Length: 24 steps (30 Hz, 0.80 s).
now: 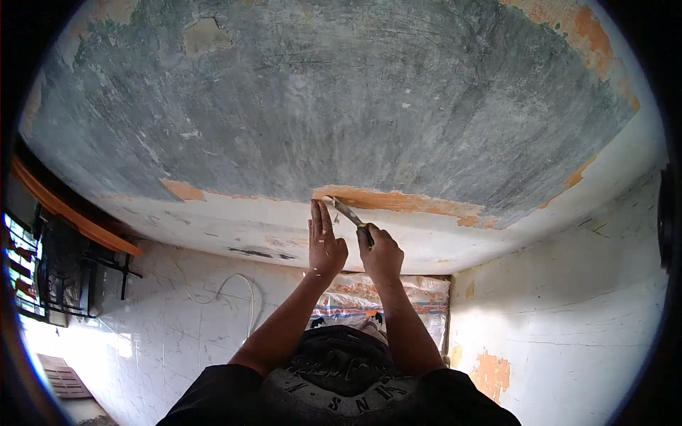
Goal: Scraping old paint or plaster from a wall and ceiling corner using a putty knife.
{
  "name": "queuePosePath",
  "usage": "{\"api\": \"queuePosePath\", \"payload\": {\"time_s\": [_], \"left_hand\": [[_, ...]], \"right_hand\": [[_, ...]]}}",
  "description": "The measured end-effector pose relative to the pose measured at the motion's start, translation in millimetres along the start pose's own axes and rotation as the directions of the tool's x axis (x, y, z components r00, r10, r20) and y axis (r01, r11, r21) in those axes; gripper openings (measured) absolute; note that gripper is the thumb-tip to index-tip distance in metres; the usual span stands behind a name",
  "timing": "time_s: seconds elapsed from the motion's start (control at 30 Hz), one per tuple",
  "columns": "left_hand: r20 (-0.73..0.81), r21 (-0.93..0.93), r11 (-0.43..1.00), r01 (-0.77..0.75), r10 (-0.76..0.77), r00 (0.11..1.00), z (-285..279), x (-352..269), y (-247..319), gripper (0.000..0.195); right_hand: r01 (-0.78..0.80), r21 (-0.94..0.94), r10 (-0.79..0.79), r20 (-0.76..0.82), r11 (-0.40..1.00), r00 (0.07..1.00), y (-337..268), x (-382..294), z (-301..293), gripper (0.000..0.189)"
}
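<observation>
My right hand (382, 254) grips the dark handle of a scraper (349, 213), whose metal blade points up and to the left. The blade tip meets the surface at the lower edge of an orange strip (394, 199), between bare grey plaster (341, 117) above and white paint (421, 226) below. Just left of the tip, my left hand (326, 250) is held out flat, fingers straight and close together, with its fingertips at the paint edge. Whether they touch the blade cannot be told. Small pale flakes lie on my left hand and wrist.
A plastic sheet (437, 303) strewn with orange and white flakes lies below my arms. To the left are a loose white cable (250, 298), an orange curved edge (80, 213), dark metal bars (125, 274) and a bright grilled window (21, 266). A white wall (559, 309) with peeled patches stands right.
</observation>
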<state>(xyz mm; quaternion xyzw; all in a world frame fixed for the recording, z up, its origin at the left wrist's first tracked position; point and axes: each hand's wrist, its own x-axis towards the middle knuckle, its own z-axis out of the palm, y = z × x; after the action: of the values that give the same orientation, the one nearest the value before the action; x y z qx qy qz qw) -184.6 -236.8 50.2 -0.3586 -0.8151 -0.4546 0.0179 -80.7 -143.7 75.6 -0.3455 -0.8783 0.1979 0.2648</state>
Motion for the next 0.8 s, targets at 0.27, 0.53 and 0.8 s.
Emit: {"api": "queuePosePath", "payload": {"time_s": [0.27,0.53,0.8], "left_hand": [[-0.004,-0.005,1.000,-0.005,0.005,1.000,-5.2,0.3,-5.0,0.092],[-0.056,-0.027,0.999,0.031,-0.032,0.998,-6.0,1.3,-7.0,0.094],[-0.024,-0.084,0.995,0.045,-0.047,0.999,1.3,-1.1,-11.4,0.095]], "right_hand": [[-0.040,-0.057,0.036,-0.066,0.998,0.997,23.8,-12.4,-19.0,0.021],[0.119,-0.074,-0.121,-0.026,0.990,0.992,-1.6,0.7,0.8,0.020],[0.066,-0.098,-0.068,-0.015,0.993,0.998,7.5,-1.3,8.7,0.020]]}}
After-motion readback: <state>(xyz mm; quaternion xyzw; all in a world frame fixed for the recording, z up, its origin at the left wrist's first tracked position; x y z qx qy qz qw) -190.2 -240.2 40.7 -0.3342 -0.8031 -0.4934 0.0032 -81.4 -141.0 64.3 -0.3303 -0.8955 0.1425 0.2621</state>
